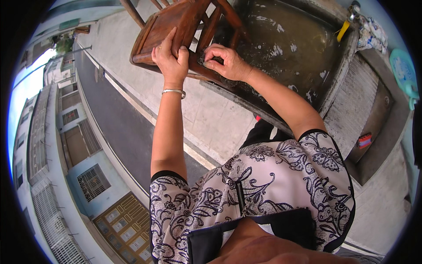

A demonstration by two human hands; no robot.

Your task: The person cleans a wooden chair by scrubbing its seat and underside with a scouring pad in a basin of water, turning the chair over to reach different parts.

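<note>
A brown wooden chair (165, 31) lies tipped over the near left corner of a concrete basin (336, 81) of murky water. My left hand (171, 57) holds it by the seat's near edge, index finger stretched along the wood; a bangle circles that wrist. To its right, my right hand (227, 62) is curled, thumb towards fingers, around a small grey mesh-like scouring pad (202, 59), mostly hidden by the fingers. The pad is against the wet wooden rail of the chair. The chair's far parts run out of the top of the view.
A tap with a yellow spout (343, 31) stands at the basin's far right corner, beside a crumpled cloth (372, 34). Right of the basin are a ridged concrete washboard (351, 99), a red and purple brush or sponge (365, 141) and a turquoise plastic dipper (404, 71). A street runs on the left.
</note>
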